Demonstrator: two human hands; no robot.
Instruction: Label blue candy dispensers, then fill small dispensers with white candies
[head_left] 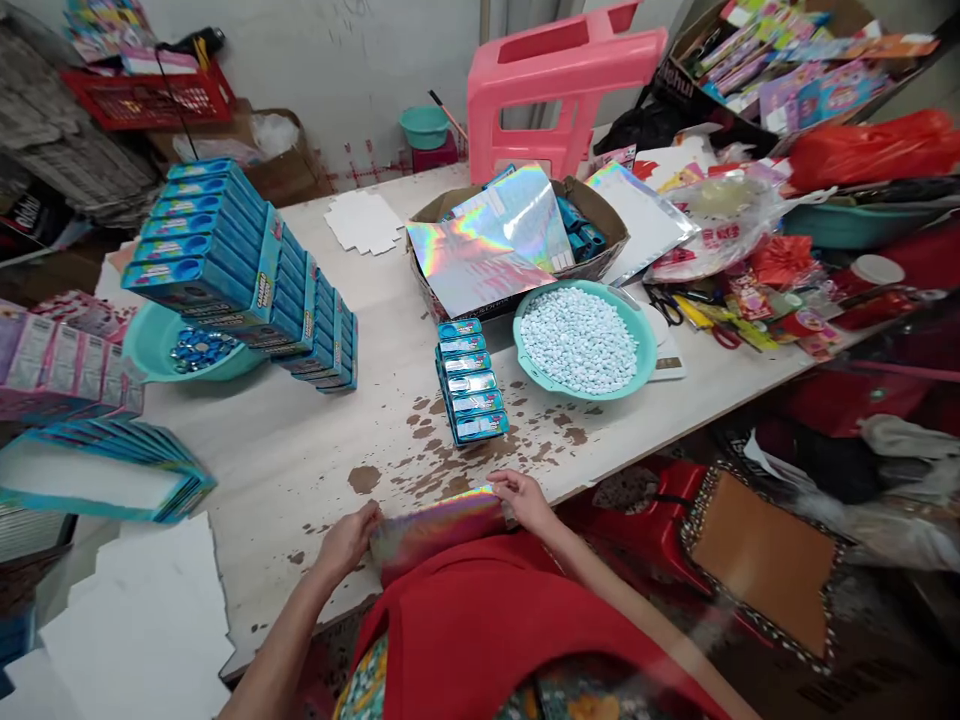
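Observation:
Close to my body, at the table's front edge, a shiny rainbow-tinted foil sheet [442, 530] is stretched between my two hands. Its left edge is pinched in my left hand [349, 540]. My right hand [523, 500] grips the upper right corner, thumb and fingers together. The sheet's lower part is hidden by my red apron. Just beyond it stands a short row of small blue boxes [471, 385]. To their right is a turquoise bowl [646, 375] full of small pale pellets.
At left, stacked blue boxes [247, 260] rise beside a turquoise basin [146, 345] holding shiny blue pieces. A cardboard box [431, 295] with foil sheets sits behind the row. A pink stool [487, 100] stands at the back. Scissors [664, 305] and clutter lie right; white card [142, 610] lies front left.

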